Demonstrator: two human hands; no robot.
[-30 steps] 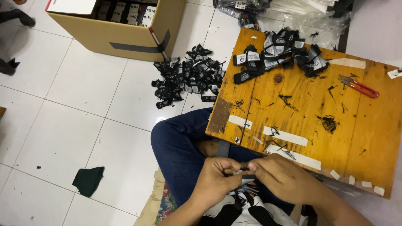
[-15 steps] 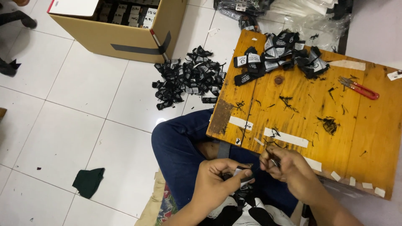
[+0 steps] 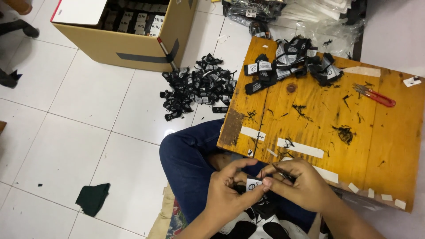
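Both hands (image 3: 265,188) on perhaps one label (image 3: 253,184)

The counter (image 3: 336,132) stood at the right, over the seated person's knees. At its far edge lay a heap of labels (image 3: 294,59), with the snips (image 3: 375,94) right of them. On the floor (image 3: 75,128) to the counter's left lay a second pile of labels (image 3: 195,86), the box (image 3: 128,42) behind it. A cloth scrap (image 3: 92,198) lay near left.

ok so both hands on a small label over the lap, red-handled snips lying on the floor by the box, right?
Not quite. Both hands, left hand and right hand, do pinch the small label, but the red-handled snips lie on the wooden board, as the head view shows.
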